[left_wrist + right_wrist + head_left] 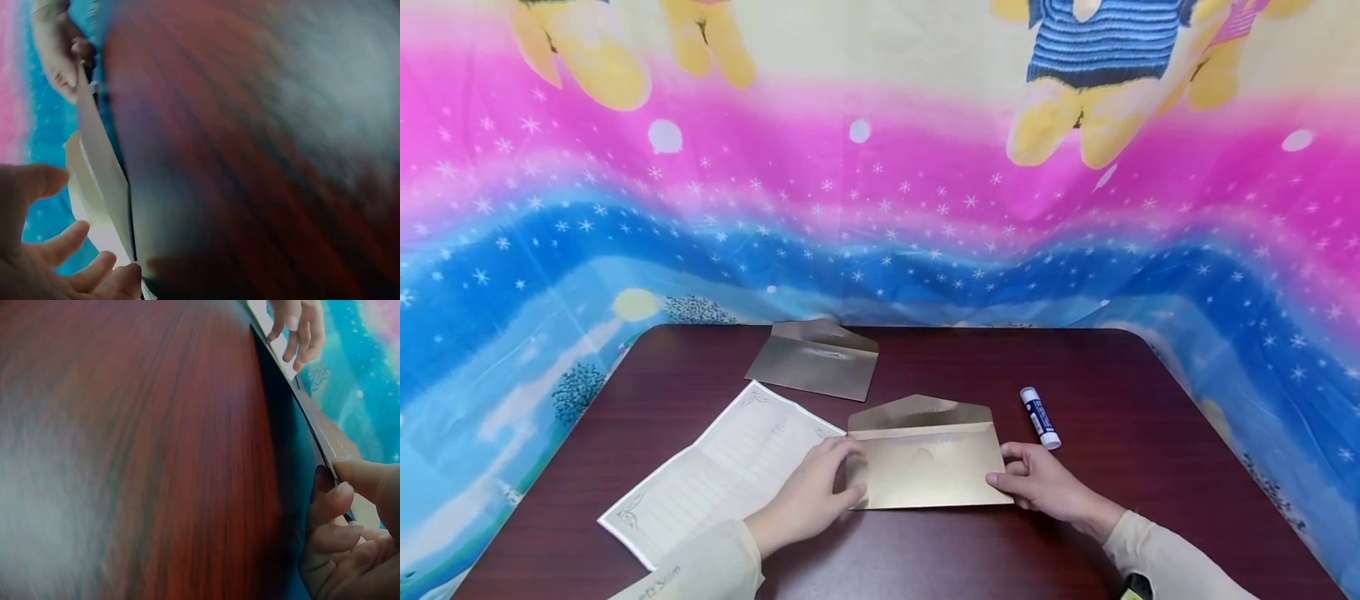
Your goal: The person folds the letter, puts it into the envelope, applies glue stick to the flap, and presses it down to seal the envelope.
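In the head view a gold envelope (932, 471) lies in front of me with its pointed flap raised on the far side. My right hand (1045, 483) pinches its right edge, the thumb on top and fingers underneath; in the right wrist view that edge is lifted off the table. At the envelope's left edge is my left hand (812, 492). In the left wrist view, its fingers (94, 272) are spread beside the envelope (103, 156), thumb apart from them. Whether the left fingertips touch the envelope is hard to tell.
A creased, lined letter sheet (700, 467) with ornate corners lies left, partly under my left forearm. Farther back lies a second gold envelope (820, 367), flap up. A glue stick (1040, 417) rests beyond my right hand. A printed cloth (880, 208) hangs behind the dark red table (955, 358).
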### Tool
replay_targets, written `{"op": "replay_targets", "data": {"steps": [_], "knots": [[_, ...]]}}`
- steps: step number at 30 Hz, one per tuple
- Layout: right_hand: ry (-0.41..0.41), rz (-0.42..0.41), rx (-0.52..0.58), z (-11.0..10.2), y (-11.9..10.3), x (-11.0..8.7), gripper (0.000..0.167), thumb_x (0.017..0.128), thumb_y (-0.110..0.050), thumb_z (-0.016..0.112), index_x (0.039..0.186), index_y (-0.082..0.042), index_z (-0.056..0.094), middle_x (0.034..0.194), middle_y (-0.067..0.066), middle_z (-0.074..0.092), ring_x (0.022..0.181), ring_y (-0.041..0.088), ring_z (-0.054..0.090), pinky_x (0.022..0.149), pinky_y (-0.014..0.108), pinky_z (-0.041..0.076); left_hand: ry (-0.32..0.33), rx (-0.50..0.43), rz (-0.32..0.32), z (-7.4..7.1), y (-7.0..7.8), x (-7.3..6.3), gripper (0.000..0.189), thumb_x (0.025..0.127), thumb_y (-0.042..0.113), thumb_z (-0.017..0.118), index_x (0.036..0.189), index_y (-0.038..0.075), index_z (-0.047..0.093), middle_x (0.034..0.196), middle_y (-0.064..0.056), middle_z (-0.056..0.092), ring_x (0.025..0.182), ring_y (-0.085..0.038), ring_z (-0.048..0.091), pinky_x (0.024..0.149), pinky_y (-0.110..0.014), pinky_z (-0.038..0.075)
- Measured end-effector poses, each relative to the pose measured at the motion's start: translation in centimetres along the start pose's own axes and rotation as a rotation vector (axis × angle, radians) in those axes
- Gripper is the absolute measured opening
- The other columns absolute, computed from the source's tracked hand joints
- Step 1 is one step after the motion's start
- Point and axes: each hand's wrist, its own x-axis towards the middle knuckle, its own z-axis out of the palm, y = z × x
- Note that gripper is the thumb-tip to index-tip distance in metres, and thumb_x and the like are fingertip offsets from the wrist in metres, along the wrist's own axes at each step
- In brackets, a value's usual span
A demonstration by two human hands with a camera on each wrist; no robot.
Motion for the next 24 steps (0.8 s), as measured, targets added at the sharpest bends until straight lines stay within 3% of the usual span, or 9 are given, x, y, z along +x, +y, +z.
{"op": "replay_targets", "data": {"steps": [4,9,14,18,24], "knots": [[0.056,-0.049,-0.142,-0.3,0.3,0.1,0.042,0.093,-0.015,0.071,0.116,0.014,0.053,0.06,-0.007,0.051,0.048,0.002,0.042,0.046,0.019,0.036,-0.025,0.223,0.122,0.2,0.4,-0.4,0.041,0.083,0.025,0.079,0.119,0.013,0.065,0.128,-0.006,0.065,0.12,-0.026,0.061,0.104,-0.045,0.049],[0.144,-0.032,-0.369,-0.3,0.0,-0.1,0.042,0.087,-0.025,0.078,0.11,0.005,0.06,0.059,-0.006,0.057,0.05,0.003,0.047,0.05,0.021,0.041,-0.046,0.367,0.198,0.2,0.6,-0.6,0.041,0.08,0.028,0.082,0.116,0.016,0.067,0.119,0.0,0.065,0.108,-0.02,0.063,0.094,-0.038,0.053],[0.208,0.058,-0.564,0.2,-1.1,-0.6,0.034,0.082,-0.037,0.082,0.092,-0.013,0.06,0.06,-0.006,0.054,0.051,0.006,0.048,0.05,0.024,0.04,-0.054,0.412,0.229,0.1,1.0,-0.8,0.038,0.078,0.026,0.084,0.112,0.017,0.068,0.113,0.002,0.064,0.103,-0.018,0.062,0.089,-0.036,0.053],[0.248,0.132,-0.686,0.8,-1.8,-0.7,0.036,0.079,-0.043,0.084,0.086,-0.019,0.058,0.062,-0.007,0.053,0.053,0.008,0.048,0.053,0.027,0.037,-0.058,0.434,0.239,0.1,1.3,-1.0,0.036,0.078,0.024,0.084,0.11,0.017,0.069,0.112,0.001,0.064,0.103,-0.018,0.063,0.088,-0.036,0.054],[0.259,0.17,-0.743,1.0,-1.8,-0.6,0.037,0.077,-0.041,0.085,0.084,-0.02,0.056,0.06,-0.006,0.05,0.053,0.01,0.047,0.053,0.028,0.035,-0.078,0.446,0.247,0.0,1.5,-1.1,0.036,0.077,0.024,0.085,0.109,0.017,0.069,0.111,0.002,0.064,0.103,-0.017,0.063,0.088,-0.035,0.054]]}}
